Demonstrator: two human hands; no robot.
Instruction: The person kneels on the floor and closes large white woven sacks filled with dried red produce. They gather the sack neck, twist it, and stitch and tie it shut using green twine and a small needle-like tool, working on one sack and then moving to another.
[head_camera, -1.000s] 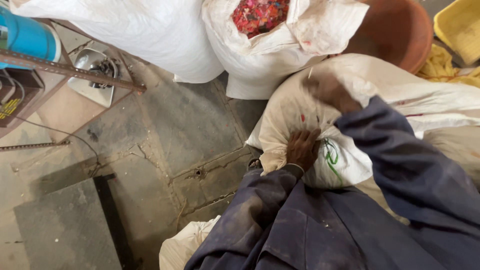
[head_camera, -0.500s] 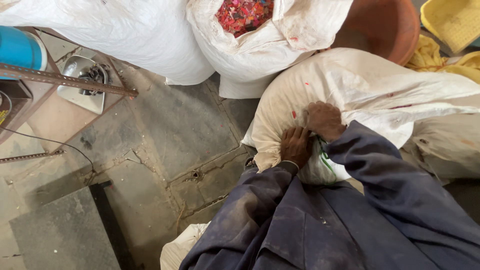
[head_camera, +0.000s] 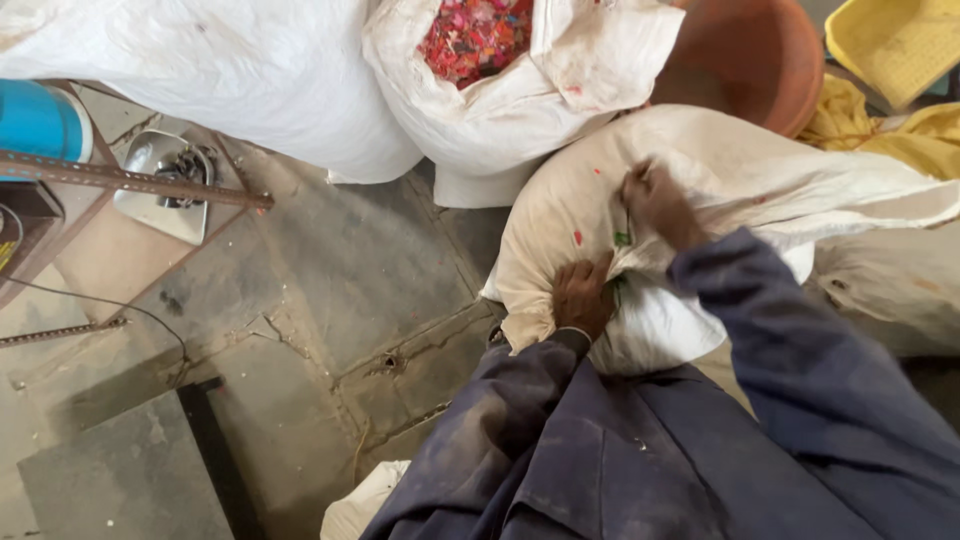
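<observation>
Floor: cracked grey concrete floor (head_camera: 330, 300), dusty, w/ a raised slab at 7 o'clock.
Room: rusty metal frame (head_camera: 130, 180) and blue plastic drum (head_camera: 35, 122) at 10 o'clock; open white sack of red-pink flakes (head_camera: 480, 40) at 12; terracotta-brown round tub (head_camera: 745, 60) and yellow plastic crate (head_camera: 895, 45) at 1–2.
Sack: dirty white woven sack (head_camera: 720, 190), lying on its side at 2 o'clock, right in front of the person.
Left hand (head_camera: 583, 295): fist closed, bunching the sack's cloth.
Right hand (head_camera: 655, 200): pressed into the sack top, fingers curled; grip depth hard to tell.
Hidden: sack's far end cut off at frame edge; its contents not visible.
Change: vs 0.5 s ago, right hand is farther up the sack, hands wider apart.
</observation>
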